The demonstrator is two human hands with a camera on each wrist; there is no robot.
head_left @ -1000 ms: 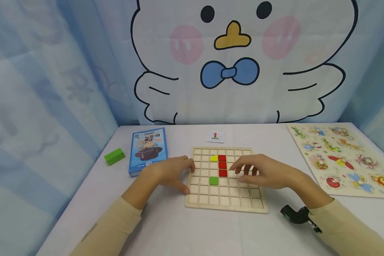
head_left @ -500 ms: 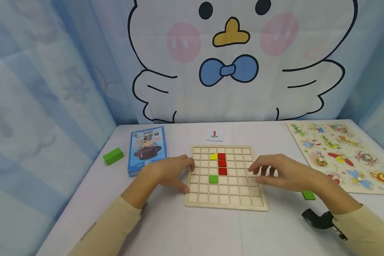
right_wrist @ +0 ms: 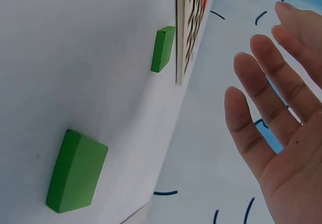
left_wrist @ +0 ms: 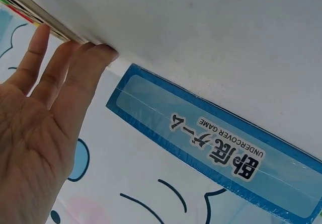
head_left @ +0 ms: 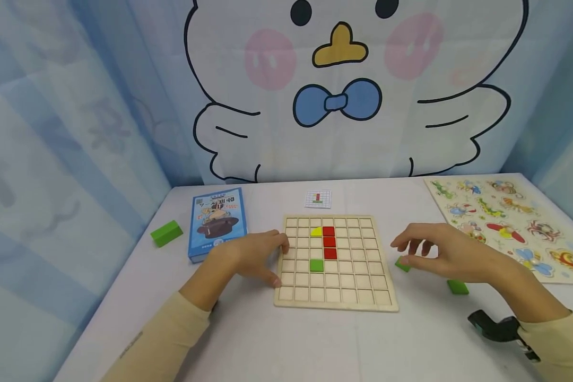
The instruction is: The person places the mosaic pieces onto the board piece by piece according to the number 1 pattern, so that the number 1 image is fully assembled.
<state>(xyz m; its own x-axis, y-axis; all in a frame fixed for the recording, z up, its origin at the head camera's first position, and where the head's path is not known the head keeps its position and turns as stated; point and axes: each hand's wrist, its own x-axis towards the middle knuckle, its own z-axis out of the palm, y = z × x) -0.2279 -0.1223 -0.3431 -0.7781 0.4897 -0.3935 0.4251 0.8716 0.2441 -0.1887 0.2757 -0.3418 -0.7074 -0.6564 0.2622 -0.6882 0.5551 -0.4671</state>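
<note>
A wooden grid board (head_left: 336,306) lies on the table. One yellow quarter-round piece (head_left: 317,232), a column of red squares (head_left: 330,242) and a green square (head_left: 317,265) sit in its cells. My left hand (head_left: 250,260) touches the board's left edge with thumb and fingers spread apart. Right of the board my right hand (head_left: 446,252) hovers with loosely bent fingers, its palm bare in the right wrist view. By its thumb lies a small green block (head_left: 402,264), partly hidden in the head view. Another green block (right_wrist: 75,173) is nearer its wrist.
A blue game box (head_left: 218,223) and a green block (head_left: 166,233) lie at the left. Behind the board is a small pattern card (head_left: 318,199). An insect puzzle board (head_left: 501,223) is at the right, and a curtain (head_left: 277,143) hangs behind the table.
My right hand has moved right, off the grid board to beside it, and green blocks it hid now show. The left hand stays at the board's edge. The head view has shifted slightly.
</note>
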